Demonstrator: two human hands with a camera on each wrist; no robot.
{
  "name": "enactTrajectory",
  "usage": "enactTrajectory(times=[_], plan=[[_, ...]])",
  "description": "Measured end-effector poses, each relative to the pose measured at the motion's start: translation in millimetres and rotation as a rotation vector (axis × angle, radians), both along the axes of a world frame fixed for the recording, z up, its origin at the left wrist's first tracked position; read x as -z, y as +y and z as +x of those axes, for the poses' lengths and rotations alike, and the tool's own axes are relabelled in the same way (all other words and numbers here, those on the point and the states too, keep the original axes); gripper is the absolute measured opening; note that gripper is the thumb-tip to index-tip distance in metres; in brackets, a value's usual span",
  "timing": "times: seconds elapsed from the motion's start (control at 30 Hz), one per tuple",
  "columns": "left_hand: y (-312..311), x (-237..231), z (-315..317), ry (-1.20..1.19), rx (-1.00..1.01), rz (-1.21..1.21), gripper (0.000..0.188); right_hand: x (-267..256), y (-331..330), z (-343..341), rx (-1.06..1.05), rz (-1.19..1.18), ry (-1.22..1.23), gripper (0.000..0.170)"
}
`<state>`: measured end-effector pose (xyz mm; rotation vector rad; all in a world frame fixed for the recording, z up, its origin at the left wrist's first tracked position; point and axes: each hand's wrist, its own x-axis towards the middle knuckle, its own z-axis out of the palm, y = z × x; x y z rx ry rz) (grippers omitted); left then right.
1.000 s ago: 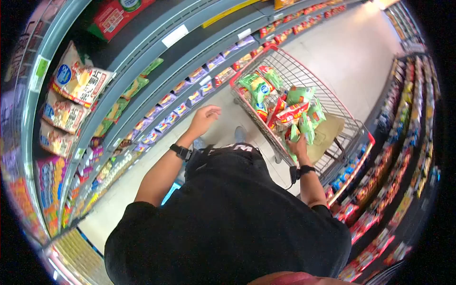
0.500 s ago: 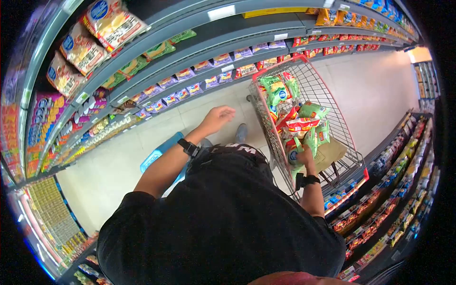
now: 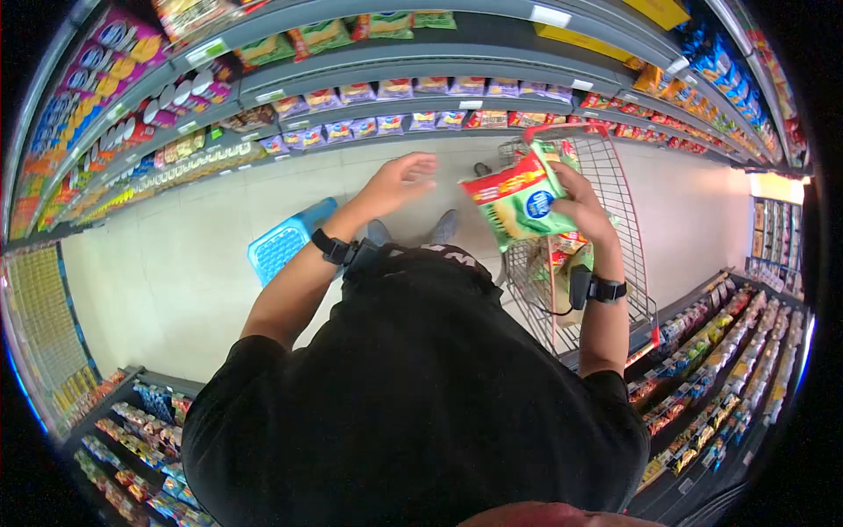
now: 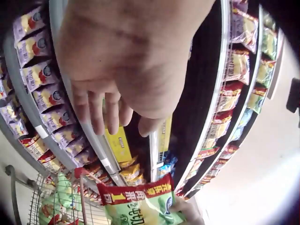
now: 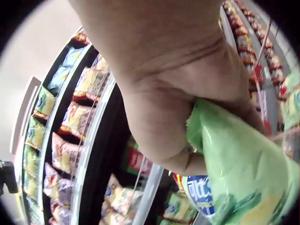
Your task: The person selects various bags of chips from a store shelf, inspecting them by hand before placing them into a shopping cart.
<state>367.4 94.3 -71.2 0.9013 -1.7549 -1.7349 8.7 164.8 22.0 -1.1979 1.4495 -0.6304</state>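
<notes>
A green snack bag with a red top band (image 3: 518, 206) hangs from my right hand (image 3: 583, 200), pinched at one edge above the shopping cart (image 3: 644, 263). In the right wrist view the thumb and fingers of my right hand (image 5: 187, 108) grip the edge of the green bag (image 5: 248, 164). My left hand (image 3: 398, 184) is in the air left of the bag, holding nothing. In the left wrist view the fingers of my left hand (image 4: 124, 70) hang relaxed, with the bag (image 4: 140, 201) beyond them. More bags lie in the cart, partly hidden by the held one.
Shelves of purple snack bags (image 3: 394, 89) run across the front, with green bags (image 3: 323, 35) on a higher shelf. A blue plastic stool (image 3: 281, 249) stands on the floor at the left. Another shelf unit (image 3: 702, 386) is at the right, behind the cart.
My right hand has lifted the green bag up out of the cart and moved it forward. My left hand stays raised and empty. The view has turned toward the shelves, bringing the whole stool into sight.
</notes>
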Motion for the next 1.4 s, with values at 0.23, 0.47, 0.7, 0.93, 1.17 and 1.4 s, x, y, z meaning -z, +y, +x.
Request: enactTrajectory(times=[0.23,0.47,0.7,0.93,1.17,1.4], plan=[[23,-85,59,-0.038,0.078,0.138,0.08,-33,-52,163,-0.377,0.097,-0.413,0.065],[29,-63,109,0.337,-0.452,0.231,0.054,-27,-52,221,-0.157,0.107,-0.737,0.065],[32,-65,115,0.343,-0.546,0.233,0.06,3,-38,270,-0.005,0.077,-0.587,0.054],[32,-55,115,0.371,-0.503,0.235,0.06,-4,-32,279,0.1,0.005,-0.549,0.049],[22,-59,103,0.022,-0.547,-0.254,0.051,6,-41,258,0.301,-0.176,-0.383,0.042],[13,-66,62,0.027,-0.524,-0.22,0.074,-4,-37,222,-0.003,-0.278,-0.449,0.059]])
